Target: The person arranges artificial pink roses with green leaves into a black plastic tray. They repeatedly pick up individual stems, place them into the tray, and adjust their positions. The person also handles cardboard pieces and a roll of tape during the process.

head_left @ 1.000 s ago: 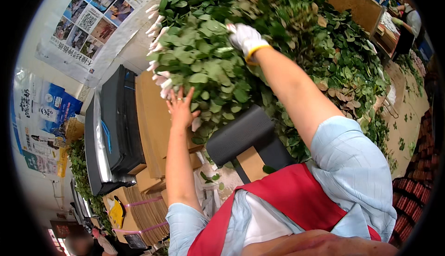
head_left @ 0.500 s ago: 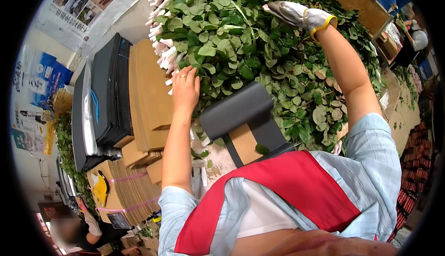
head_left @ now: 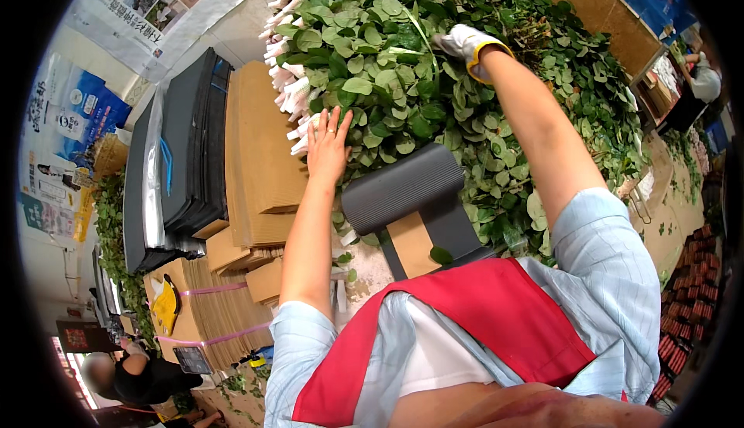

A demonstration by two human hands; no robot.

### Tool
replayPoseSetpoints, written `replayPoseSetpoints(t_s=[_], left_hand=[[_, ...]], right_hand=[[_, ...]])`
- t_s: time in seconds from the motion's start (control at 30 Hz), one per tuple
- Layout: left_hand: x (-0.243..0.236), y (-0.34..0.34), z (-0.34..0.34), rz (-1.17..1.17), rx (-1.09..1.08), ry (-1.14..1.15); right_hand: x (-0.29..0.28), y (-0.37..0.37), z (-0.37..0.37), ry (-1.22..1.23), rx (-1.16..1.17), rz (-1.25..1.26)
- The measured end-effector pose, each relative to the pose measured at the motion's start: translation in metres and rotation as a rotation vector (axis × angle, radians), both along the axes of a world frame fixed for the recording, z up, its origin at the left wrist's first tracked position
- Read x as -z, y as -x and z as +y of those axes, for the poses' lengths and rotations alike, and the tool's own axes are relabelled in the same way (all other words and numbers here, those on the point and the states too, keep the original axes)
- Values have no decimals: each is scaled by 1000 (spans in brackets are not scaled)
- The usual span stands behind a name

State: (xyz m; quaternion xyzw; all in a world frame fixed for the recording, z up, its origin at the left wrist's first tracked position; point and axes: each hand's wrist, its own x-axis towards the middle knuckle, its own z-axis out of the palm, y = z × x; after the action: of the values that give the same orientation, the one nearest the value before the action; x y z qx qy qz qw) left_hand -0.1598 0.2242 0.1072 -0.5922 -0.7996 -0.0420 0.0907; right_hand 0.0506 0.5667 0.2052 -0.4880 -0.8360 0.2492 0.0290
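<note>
A big heap of green leafy stems (head_left: pixel 395 95) spreads in front of me, with a row of pale pink and white sleeve-like ends (head_left: pixel 293 96) along its left side. My bare left hand (head_left: pixel 328 147), a ring on one finger, rests with fingers spread over the lowest of those ends and the leaves beside them. On the far part of the heap lies my right hand (head_left: pixel 470 47), in a white and grey glove with a yellow cuff. Its fingers reach left over the leaves, apparently apart and slightly blurred. Near me is a black ribbed sheet (head_left: pixel 403 188), curled over, with brown cardboard (head_left: pixel 412 244) on it.
Black sheets (head_left: pixel 182 145) and brown cardboard sheets (head_left: pixel 260 149) stand to the left, above strapped flat cardboard (head_left: pixel 209 304) carrying a yellow and black item (head_left: pixel 165 304). A cardboard wall (head_left: pixel 612 17) edges the far right. Other people (head_left: pixel 147 374) are at lower left and far right.
My right hand has swept left and slightly nearer across the leaves. My left hand has shifted slightly right and keeps its fingers spread; the whole view has moved a little.
</note>
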Motion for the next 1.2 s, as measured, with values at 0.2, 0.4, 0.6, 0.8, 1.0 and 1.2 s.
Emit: replayPoseSetpoints(t_s=[0.2,0.4,0.6,0.8,1.0,1.2], left_hand=[[37,27,3,127,15,31],[-17,32,-12,-159,226,-103],[-149,-56,-209,-575,-469,-1085],[-56,-152,-212,-919,149,-282],[50,-174,-151,-959,440,115],[75,-172,-164,-967,468,49]], right_hand=[[11,-82,-117,-173,-761,174],[-56,-75,-272,48,-520,407],[-73,-45,-308,-263,-332,581],[15,-30,-156,-512,2,-166],[9,-121,-184,-966,-78,2],[-33,-364,-154,-190,316,1046]])
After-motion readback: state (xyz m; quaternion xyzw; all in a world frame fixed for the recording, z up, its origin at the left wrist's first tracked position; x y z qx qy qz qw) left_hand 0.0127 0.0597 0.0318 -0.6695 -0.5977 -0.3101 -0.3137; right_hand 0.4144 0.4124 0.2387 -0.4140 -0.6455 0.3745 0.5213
